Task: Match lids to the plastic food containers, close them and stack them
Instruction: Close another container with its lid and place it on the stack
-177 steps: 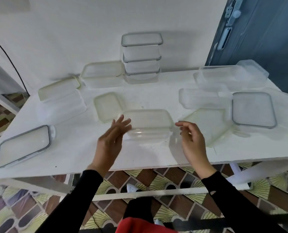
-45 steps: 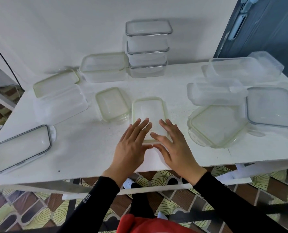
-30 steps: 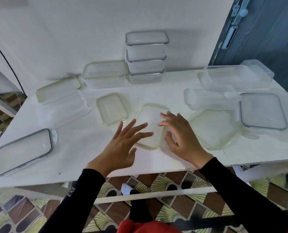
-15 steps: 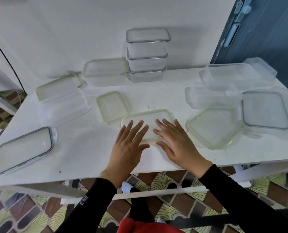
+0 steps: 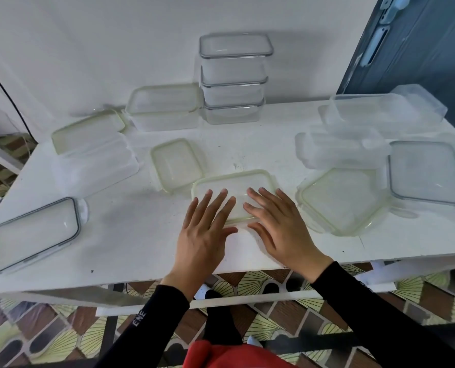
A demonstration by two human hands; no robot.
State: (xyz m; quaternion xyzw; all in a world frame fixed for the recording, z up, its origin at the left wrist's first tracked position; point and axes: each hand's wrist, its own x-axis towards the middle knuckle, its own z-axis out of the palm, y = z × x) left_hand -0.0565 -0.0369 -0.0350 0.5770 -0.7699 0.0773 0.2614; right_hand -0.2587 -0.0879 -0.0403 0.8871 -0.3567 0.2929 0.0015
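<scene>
Both hands lie flat and released, fingers straight and spread. The left hand (image 5: 203,235) and right hand (image 5: 284,232) rest side by side with their fingertips on the clear rectangular plastic container with a green-rimmed lid (image 5: 234,181). It sits near the front edge of the white worktop (image 5: 141,235), at its middle.

Just far-left of it lies a small clear green-rimmed lid (image 5: 177,163). To its right is a square clear container with a green-rimmed lid (image 5: 343,200), and next to that a square grey-rimmed clear lid (image 5: 428,172). Beyond these are two open clear containers (image 5: 340,147), one farther back (image 5: 383,112).

At the far middle, against the wall, stands a stack of three grey-rimmed lidded containers (image 5: 234,78), with a closed green-rimmed container (image 5: 165,107) touching its left side. On the left, a long green-rimmed lid (image 5: 88,131) lies beside a clear container (image 5: 96,166). A grey-rimmed rectangular lid (image 5: 32,235) lies at the near left.
</scene>
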